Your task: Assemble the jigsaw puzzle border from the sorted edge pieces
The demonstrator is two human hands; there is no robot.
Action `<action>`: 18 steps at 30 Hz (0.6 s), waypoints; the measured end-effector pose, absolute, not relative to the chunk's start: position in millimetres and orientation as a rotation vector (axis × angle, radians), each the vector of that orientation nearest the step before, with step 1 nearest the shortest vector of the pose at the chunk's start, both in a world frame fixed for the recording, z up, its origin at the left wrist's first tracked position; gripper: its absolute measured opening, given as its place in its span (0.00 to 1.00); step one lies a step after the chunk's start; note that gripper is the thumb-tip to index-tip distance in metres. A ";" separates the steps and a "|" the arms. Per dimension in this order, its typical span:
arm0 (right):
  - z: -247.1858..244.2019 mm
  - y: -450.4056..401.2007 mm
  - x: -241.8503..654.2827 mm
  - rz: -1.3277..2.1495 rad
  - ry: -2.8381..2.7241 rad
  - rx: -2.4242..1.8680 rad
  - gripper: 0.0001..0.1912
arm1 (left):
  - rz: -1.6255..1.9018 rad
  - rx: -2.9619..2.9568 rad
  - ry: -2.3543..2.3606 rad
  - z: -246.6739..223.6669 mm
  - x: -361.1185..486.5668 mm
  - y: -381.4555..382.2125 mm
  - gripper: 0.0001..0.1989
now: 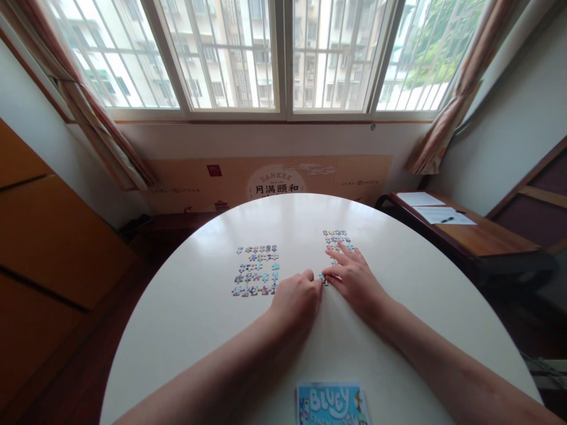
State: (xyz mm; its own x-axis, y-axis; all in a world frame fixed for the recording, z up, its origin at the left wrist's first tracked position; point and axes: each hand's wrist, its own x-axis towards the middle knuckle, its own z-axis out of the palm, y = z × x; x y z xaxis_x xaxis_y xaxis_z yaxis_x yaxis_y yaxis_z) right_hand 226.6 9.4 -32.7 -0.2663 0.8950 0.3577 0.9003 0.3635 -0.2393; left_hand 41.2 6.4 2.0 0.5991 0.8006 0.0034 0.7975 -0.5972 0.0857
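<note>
Small jigsaw puzzle pieces lie between my fingertips near the middle of the white round table. My left hand is closed, its fingertips pinched at the left side of these pieces and partly hiding them. From the right, my right hand pinches a piece with thumb and index finger, while its other fingers stretch over more pieces. Beyond that hand sit rows of puzzle pieces, partly covered by it. To the left of my left hand, several rows of loose pieces are laid out.
A blue box with "Bluey" lettering lies at the near side of the table. On the right stands a wooden bench with paper sheets and a pen. A barred window and a printed panel are behind.
</note>
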 end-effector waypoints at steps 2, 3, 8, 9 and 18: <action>-31.8 8.7 226.5 -0.030 -2.203 -1.552 0.11 | 0.069 2.735 1.363 0.4 41.4 6.4 0.14; -31.3 8.1 226.4 -0.036 -2.207 -1.552 0.11 | 0.076 2.733 1.358 -0.5 41.3 6.4 0.14; -27.2 3.7 224.7 -0.048 -2.241 -1.577 0.12 | 0.112 2.720 1.357 -3.4 41.8 4.4 0.15; -26.2 2.6 224.2 -0.047 -2.249 -1.582 0.13 | 0.113 2.715 1.359 -3.5 42.3 3.5 0.15; -20.3 -6.9 220.2 -0.094 -2.307 -1.588 0.13 | 0.089 2.682 1.416 -1.1 47.8 -5.6 0.15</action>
